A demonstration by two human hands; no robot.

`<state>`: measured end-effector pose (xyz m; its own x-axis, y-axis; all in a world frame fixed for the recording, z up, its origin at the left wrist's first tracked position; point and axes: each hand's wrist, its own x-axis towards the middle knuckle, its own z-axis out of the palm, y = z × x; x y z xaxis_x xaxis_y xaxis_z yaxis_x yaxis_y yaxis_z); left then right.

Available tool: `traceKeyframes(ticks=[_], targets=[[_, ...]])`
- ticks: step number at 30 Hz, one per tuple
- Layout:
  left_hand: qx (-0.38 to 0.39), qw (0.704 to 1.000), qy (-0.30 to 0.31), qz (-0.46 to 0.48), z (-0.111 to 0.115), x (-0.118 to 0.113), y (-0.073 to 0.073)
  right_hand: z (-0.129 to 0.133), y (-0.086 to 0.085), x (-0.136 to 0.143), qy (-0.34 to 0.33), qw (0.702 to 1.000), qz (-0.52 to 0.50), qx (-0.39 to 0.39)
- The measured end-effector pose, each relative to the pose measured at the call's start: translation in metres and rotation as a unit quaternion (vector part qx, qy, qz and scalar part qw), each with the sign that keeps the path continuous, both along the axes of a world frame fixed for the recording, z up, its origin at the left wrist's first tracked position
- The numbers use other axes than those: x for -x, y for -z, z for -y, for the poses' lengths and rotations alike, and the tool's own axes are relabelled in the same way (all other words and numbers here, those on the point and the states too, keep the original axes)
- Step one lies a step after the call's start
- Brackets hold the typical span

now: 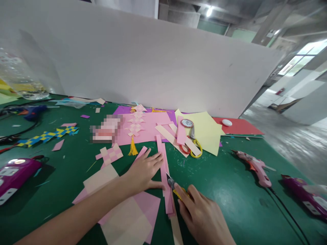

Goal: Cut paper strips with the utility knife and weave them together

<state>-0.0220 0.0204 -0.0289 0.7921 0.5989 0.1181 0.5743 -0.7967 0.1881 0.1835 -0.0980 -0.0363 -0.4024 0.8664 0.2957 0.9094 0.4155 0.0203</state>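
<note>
My left hand (145,170) lies flat with its fingers spread, its fingertips and thumb touching the pink paper strips (163,170). In my right hand (200,211) is a yellow utility knife (176,188), its blade tip at the strips' right edge. Under the near end of the strips runs a cream paper strip (176,229). Pink and cream paper sheets (125,221) lie beneath and in front of my left forearm. A woven pink-and-cream paper piece (110,154) rests beyond that forearm.
Scissors (196,148), a tape roll (187,123) and a yellow sheet (208,127) lie at the back. At right are a pink glue gun (255,166) and a purple power strip (306,195); another power strip (19,175) sits left. A white panel (143,61) stands behind.
</note>
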Motion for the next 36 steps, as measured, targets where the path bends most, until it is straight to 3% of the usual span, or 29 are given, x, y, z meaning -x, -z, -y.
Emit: traceKeyframes(ticks=[24, 36], targets=[[-0.016, 1.000, 0.005, 0.026, 0.001, 0.000, -0.001, -0.023, -0.008, 0.005, 0.039, 0.999, 0.006, 0.038], [-0.045, 0.993, 0.049, 0.095, 0.009, -0.005, 0.002, 0.003, -0.001, -0.011, -0.019, 0.999, -0.003, 0.026]])
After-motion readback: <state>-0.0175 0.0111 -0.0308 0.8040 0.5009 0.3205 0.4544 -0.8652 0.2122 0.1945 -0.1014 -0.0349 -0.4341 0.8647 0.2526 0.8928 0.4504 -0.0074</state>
